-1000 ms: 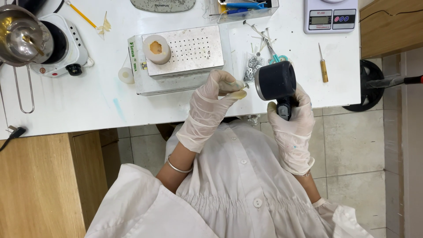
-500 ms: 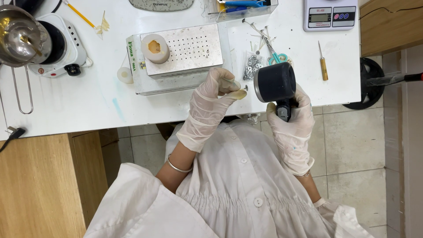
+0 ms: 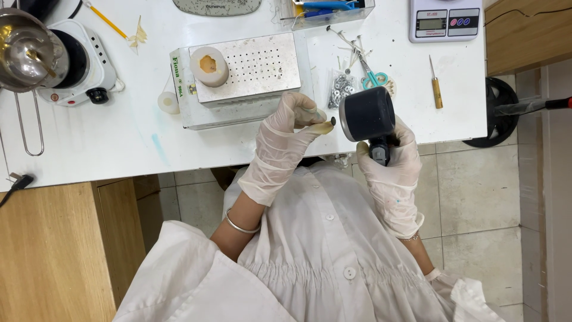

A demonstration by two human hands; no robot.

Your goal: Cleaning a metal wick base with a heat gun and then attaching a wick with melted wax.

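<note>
- Left hand (image 3: 286, 140), gloved: fingers pinched narrow on a small dark disc (image 3: 332, 121), held at the fingertips just above the front edge of the tabletop (image 3: 107, 143), right beside the face of the tool.
- Small dark disc: tiny, probably light and stiff; likely slippery against a glove and easy to drop. Best held by its rim between thumb and forefinger, as it is here. What it is made of cannot be told.
- Right hand (image 3: 390, 173), gloved: fingers wrapped closed round the dark handle of a black cylindrical tool (image 3: 367, 114), whose drum-shaped head points toward the disc.
- Black cylindrical tool: rigid, with a bulky head that looks the heavier end; a full-fist hold low on the handle seems the secure place.
- Perforated metal box (image 3: 241, 77): on the tabletop behind the left hand, with a pale cylinder mould (image 3: 209, 66) standing on its left end.
- Bag of small metal washers (image 3: 341, 87), loose pins and scissors (image 3: 374, 76): just behind the tool.
- Wooden-handled pick (image 3: 437, 89): right of the tool, apart from it.
- Digital scale (image 3: 445, 21): far right corner.
- Hotplate (image 3: 89, 65) with metal pot (image 3: 27, 50): far left.
</note>
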